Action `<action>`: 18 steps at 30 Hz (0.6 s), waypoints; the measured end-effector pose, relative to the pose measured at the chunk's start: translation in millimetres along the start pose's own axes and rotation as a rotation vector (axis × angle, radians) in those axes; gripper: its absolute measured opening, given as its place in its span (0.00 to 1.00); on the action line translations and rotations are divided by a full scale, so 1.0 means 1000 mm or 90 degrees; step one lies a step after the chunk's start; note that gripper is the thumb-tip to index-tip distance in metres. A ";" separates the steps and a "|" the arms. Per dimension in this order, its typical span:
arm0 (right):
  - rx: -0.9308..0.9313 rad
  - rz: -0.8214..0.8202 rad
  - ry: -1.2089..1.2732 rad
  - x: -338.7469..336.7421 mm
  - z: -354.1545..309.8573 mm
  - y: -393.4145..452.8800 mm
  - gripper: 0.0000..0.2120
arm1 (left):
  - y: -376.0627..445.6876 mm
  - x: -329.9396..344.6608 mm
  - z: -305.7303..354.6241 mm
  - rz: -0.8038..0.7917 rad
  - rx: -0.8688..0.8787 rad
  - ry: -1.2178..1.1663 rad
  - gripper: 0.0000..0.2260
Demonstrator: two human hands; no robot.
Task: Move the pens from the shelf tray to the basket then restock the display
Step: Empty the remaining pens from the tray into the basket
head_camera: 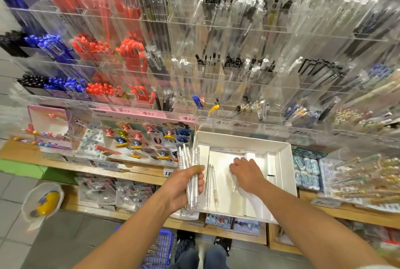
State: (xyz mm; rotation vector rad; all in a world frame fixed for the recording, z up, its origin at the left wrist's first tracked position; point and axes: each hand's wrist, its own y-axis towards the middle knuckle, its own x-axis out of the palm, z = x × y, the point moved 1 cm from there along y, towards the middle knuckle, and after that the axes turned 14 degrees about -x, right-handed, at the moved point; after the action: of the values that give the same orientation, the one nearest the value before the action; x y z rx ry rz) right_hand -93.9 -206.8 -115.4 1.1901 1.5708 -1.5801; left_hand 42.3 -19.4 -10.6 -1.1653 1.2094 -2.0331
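Observation:
My left hand [186, 184] grips a bundle of several clear white pens [188, 158], held upright just left of the white shelf tray [283, 160]. My right hand [246, 173] reaches down into the tray with its fingers curled over a clear pen [234, 186] on the tray floor. Two more clear pens [211, 182] lie side by side in the tray between my hands. The blue basket [161, 247] sits on the floor below, beside my feet, with some pens inside.
Acrylic display racks [194, 63] of blue, red, black and clear pens rise behind the tray. Clips and keyrings [138, 141] lie to the left, erasers [306, 171] and pencils to the right. A small bucket [42, 200] stands at the lower left.

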 end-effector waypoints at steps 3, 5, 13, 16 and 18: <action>-0.081 0.029 -0.078 0.003 -0.002 0.003 0.13 | -0.003 -0.004 -0.001 0.013 0.005 -0.013 0.07; -0.124 0.037 -0.108 0.003 -0.003 0.004 0.13 | -0.005 -0.005 -0.002 0.021 0.007 -0.013 0.06; -0.201 0.152 -0.166 -0.009 -0.014 -0.010 0.11 | -0.008 0.001 -0.009 0.073 0.050 -0.001 0.14; -0.219 0.163 -0.148 -0.002 -0.020 -0.011 0.10 | -0.009 0.000 -0.013 0.065 0.052 -0.017 0.12; -0.248 0.160 -0.152 0.004 -0.023 -0.012 0.07 | -0.010 -0.001 -0.016 0.056 0.054 -0.032 0.09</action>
State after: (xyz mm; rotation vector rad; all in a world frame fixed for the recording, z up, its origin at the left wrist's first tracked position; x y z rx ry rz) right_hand -102.4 -182.2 -110.9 0.9064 1.4263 -1.1434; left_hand 29.3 -6.7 -5.8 -1.0969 1.1203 -1.9594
